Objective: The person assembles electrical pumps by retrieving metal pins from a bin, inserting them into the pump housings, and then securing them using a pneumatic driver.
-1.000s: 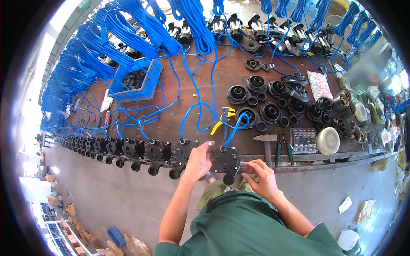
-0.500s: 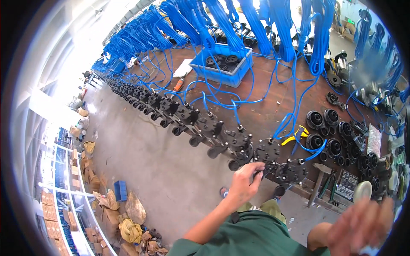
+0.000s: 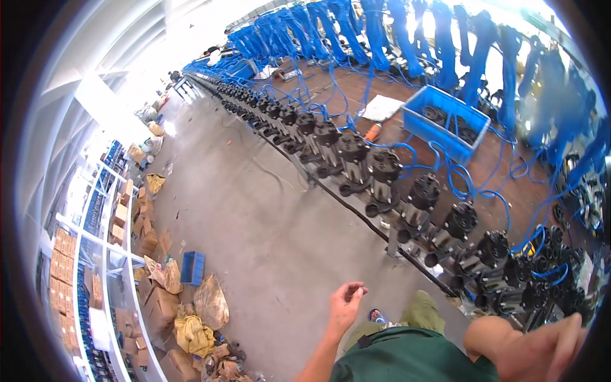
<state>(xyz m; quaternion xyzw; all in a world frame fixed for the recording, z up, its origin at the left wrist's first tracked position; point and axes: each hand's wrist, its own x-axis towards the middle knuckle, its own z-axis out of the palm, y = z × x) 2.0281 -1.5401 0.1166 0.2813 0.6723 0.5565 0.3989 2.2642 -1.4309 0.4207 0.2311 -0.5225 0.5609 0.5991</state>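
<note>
My left hand (image 3: 345, 305) is held over the floor in front of my body, away from the bench. Its fingers are curled, with thumb and forefinger pinched together; anything between the tips is too small to make out. My right hand (image 3: 550, 347) is at the lower right rim, near the bench's near end, its fingers bent and partly cut off by the dark border. What it holds, if anything, is hidden. Closest to the hands stand black-topped pump units (image 3: 493, 248), part of a long row along the bench edge, with blue cables attached.
A blue crate (image 3: 439, 137) of black round parts sits on the brown bench (image 3: 407, 83), near an orange-handled tool (image 3: 373, 132). Bundled blue cables (image 3: 375, 38) hang behind. Leftward are shelving, cartons, a blue bin (image 3: 192, 268) and a yellow sack (image 3: 194, 335).
The view has swung left along the row. My left hand has come off a pump unit at the bench edge and is now over the floor. The right hand remains at the lower right.
</note>
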